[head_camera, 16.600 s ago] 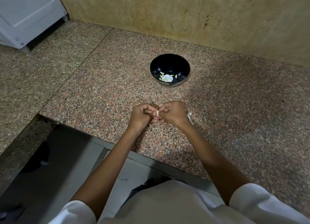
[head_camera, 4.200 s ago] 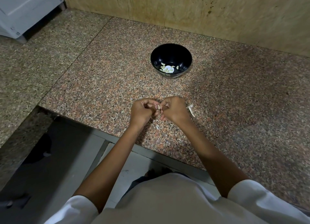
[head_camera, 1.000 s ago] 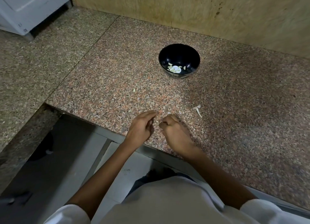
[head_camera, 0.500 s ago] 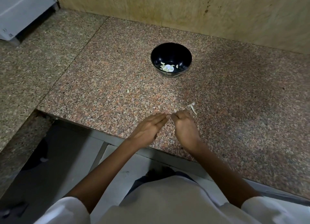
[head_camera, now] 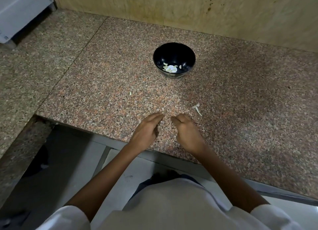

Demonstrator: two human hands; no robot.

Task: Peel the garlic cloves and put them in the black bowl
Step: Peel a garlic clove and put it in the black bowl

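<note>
A speckled granite counter [head_camera: 240, 100] is seen from above, backed by a wooden wall panel [head_camera: 189, 9]. The black bowl [head_camera: 173, 53] is set toward the counter's back edge, well apart from the hands. A few pale peeled cloves [head_camera: 169, 68] are gathered at its bottom, so part of the task is judged done. Near the front edge the left hand [head_camera: 146, 130] is held out with fingers straight, and nothing is gripped by it. The right hand [head_camera: 187, 133] is placed just beside it with fingers curled under; whether anything is pinched there cannot be told. A scrap of garlic skin [head_camera: 197, 108] is left near the right hand. A small pale piece [head_camera: 130, 93], possibly a clove, is left between the bowl and the front edge. No unpeeled cloves are seen, so little is judged to remain.
</note>
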